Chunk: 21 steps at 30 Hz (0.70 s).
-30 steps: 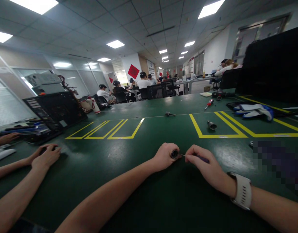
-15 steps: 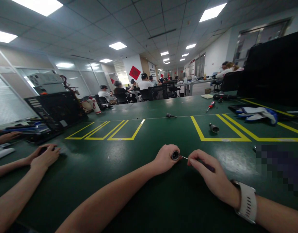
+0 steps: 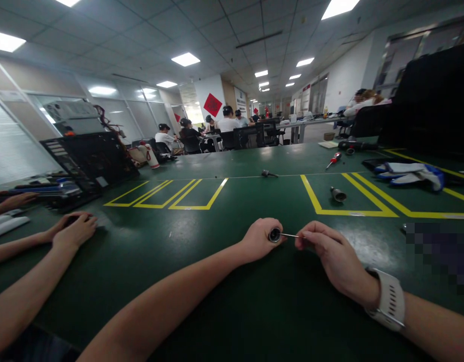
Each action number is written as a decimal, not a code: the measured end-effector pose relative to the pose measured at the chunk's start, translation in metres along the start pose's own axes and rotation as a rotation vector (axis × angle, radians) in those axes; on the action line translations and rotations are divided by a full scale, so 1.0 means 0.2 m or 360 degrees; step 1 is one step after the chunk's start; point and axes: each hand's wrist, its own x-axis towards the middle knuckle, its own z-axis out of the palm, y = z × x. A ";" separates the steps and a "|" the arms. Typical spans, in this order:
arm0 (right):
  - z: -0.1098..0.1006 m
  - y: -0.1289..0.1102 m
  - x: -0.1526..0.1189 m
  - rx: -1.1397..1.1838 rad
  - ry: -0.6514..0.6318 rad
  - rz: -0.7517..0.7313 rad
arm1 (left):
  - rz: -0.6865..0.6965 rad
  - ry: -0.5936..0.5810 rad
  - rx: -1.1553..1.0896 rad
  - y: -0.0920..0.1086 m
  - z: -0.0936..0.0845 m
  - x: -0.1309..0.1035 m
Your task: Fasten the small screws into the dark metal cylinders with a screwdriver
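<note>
A round metal part (image 3: 274,234) with a dark hollow end faces the camera inside my left hand (image 3: 260,240), whose fingers wrap around it. My right hand (image 3: 330,256), with a white watch on the wrist, pinches a thin metal rod (image 3: 290,235) that reaches to the part's rim. How far its tip goes in I cannot make out. Beyond my hands, a similar metal part (image 3: 338,194) lies inside a yellow taped outline (image 3: 358,213). A small dark metal piece with a thin stem (image 3: 268,173) rests further back on the green table (image 3: 171,291).
Red screwdriver (image 3: 333,160), white-and-blue gloves (image 3: 409,174) and a dark power tool (image 3: 356,146) lie at the back right. Another person's hands (image 3: 75,230) are at the left, near a black equipment case (image 3: 88,161). A pixelated dark area (image 3: 443,256) covers the right side.
My right hand has moved slightly right and up, and more of the thin rod shows between my hands. The view has shifted a little. My left hand keeps hold of the metal part.
</note>
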 end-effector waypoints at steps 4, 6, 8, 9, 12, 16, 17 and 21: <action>0.02 -0.04 -0.05 -0.0543 -0.0028 -0.0129 | 0.0015 -0.0010 0.0136 0.00 0.01 0.00; 0.04 -0.06 -0.07 -0.0740 -0.0068 -0.0180 | 0.0050 -0.0013 0.0209 0.00 0.01 -0.01; 0.04 -0.07 -0.07 -0.0794 -0.0084 -0.0189 | 0.0076 -0.0028 0.0253 0.00 0.01 -0.01; 0.04 -0.07 -0.07 -0.0765 -0.0081 -0.0169 | 0.0081 -0.0039 0.0267 0.00 0.00 -0.01; 0.02 -0.05 -0.04 -0.0478 -0.0062 -0.0033 | 0.0086 -0.0068 0.0264 0.01 0.00 -0.01; 0.00 -0.02 0.01 0.0000 -0.0011 0.0111 | 0.0042 -0.0049 0.0112 0.00 -0.01 -0.01; 0.00 -0.01 0.01 0.0084 -0.0003 0.0135 | 0.0023 -0.0039 0.0057 0.00 -0.01 -0.01; 0.01 0.00 0.01 0.0145 -0.0009 0.0129 | -0.0028 0.0003 -0.0058 -0.01 0.00 0.00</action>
